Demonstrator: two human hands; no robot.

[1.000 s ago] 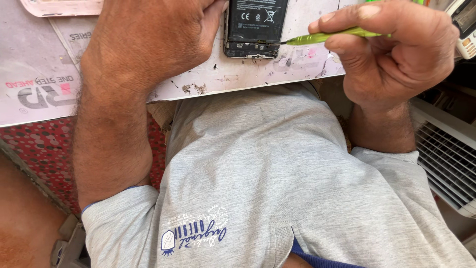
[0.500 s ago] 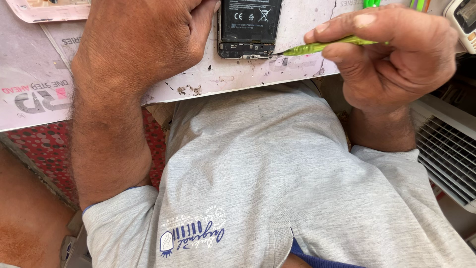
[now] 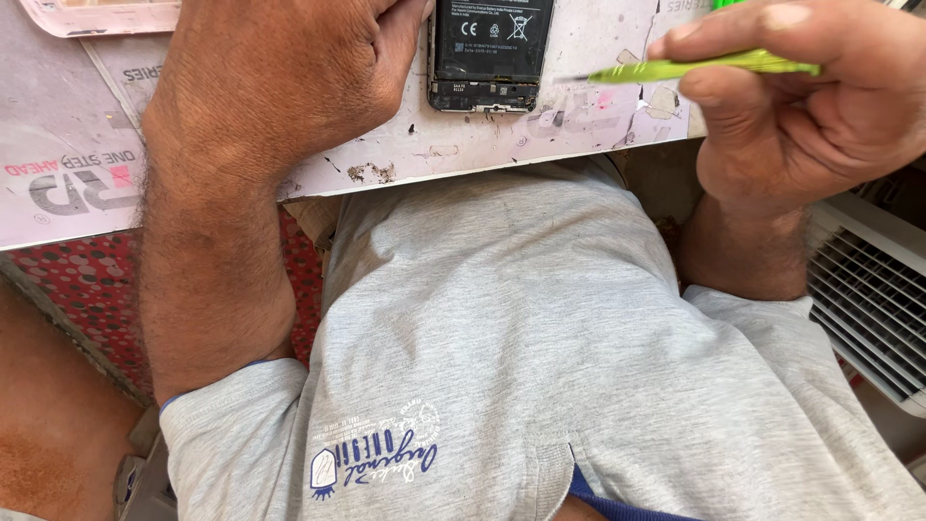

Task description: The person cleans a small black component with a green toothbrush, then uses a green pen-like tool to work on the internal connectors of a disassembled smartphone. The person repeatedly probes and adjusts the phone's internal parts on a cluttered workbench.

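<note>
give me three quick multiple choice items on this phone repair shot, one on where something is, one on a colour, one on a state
1. Where does the left hand rest?
A. against the left edge of the opened phone
B. on the white vent grille
C. on the grey shirt

2. What colour is the thin tool in the right hand?
A. red
B. bright green
C. black

3. How does the tool's tip stand?
A. pushed inside the phone
B. lying flat on the work board
C. pointing at the phone, just right of its lower corner

Answers: 1 A, the fingers press beside the phone. 2 B, the shaft is lime green. 3 C, a gap shows between tip and phone.
</note>
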